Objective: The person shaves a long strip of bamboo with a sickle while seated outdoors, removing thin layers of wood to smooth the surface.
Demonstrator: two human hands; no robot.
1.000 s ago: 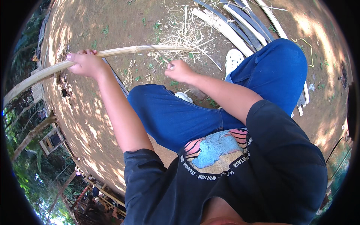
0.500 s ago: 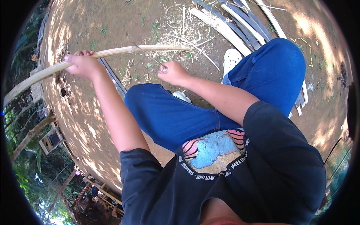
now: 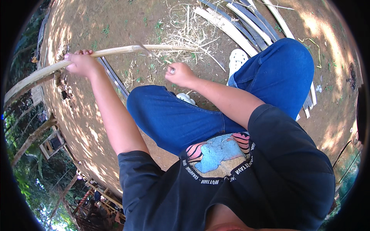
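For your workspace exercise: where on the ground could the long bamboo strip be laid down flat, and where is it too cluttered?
Free: bare dirt left of the left knee. Crowded: shavings under the bamboo strip and the stacked slats beyond the white sandal.

The long strip looks like split bamboo: pale tan, woody, with a smooth, faintly shiny outer skin. Thin, dry, fibrous shavings lie pale and straw-like on the ground, which is bare brown earth, matt and gritty, with sparse green weeds. The stacked slats are also woody; some show a matt cream face, others a dull grey-blue one. The trousers are blue denim cloth, matt with a visible weave. The shirt is dark, soft, matt cloth bearing a flat coloured print. The sandal looks like white moulded plastic or rubber.
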